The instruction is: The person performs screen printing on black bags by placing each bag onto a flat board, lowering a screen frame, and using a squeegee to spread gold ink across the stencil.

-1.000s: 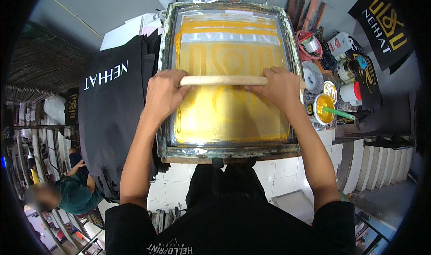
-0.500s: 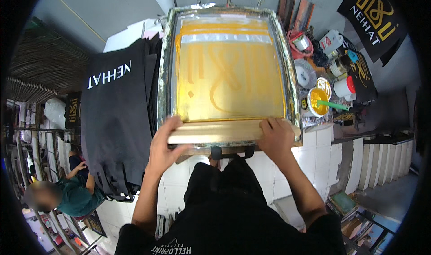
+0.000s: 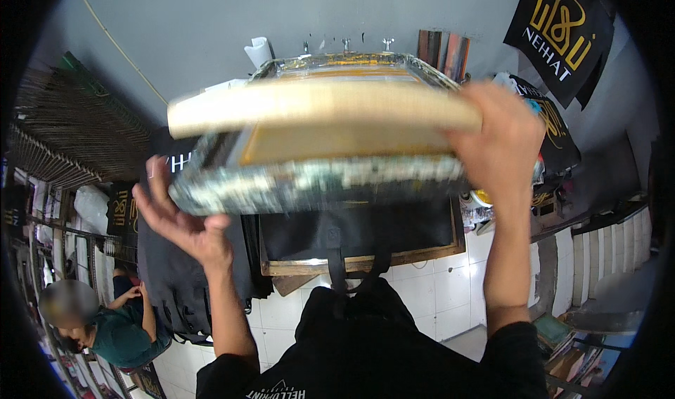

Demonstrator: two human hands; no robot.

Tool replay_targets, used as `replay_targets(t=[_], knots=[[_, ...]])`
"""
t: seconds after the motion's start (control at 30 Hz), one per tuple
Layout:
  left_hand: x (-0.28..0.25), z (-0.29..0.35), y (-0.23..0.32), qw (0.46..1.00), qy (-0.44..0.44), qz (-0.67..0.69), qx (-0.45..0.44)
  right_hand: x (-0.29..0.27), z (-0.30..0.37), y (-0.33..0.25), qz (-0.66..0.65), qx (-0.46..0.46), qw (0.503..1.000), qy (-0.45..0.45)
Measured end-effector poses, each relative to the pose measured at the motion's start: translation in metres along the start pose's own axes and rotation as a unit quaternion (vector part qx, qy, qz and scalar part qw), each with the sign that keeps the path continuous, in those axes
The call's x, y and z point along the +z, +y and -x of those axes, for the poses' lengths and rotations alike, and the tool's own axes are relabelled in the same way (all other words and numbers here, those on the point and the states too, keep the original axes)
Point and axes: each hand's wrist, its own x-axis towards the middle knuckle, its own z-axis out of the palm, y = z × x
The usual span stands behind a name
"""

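A screen-printing frame is tilted up, its paint-crusted near edge raised and its far edge low by the wall clamps. My right hand grips one end of a wooden squeegee, which stretches leftward above the mesh and is blurred. At the frame's near left corner, my left hand is open with fingers spread; whether it bears the frame's weight I cannot tell. Below the raised frame, a black tote bag lies on a wood-edged board, its handles hanging toward me.
Black bags are stacked to the left, beside racks. A person in a green shirt sits at lower left. A yellow ink tub stands at right, partly hidden. Printed black bags hang at upper right.
The frame's near edge has risen from the board, uncovering the tote bag. My left hand has let go of the squeegee and moved left; my right hand has lifted it up and rightward.
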Motion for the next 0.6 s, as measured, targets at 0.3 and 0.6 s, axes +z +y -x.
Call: replay_targets(t=[0.3,0.6], knots=[[0.028,0.049,-0.128,0.795,-0.272,-0.264,-0.474,-0.022,-0.189,0.021,0.001,0.158,0.982,-0.1],[-0.172,-0.013,-0.108,0.884,-0.138,-0.21,-0.394,0.012,-0.261,0.072,0.032,0.021,0.999,0.018]])
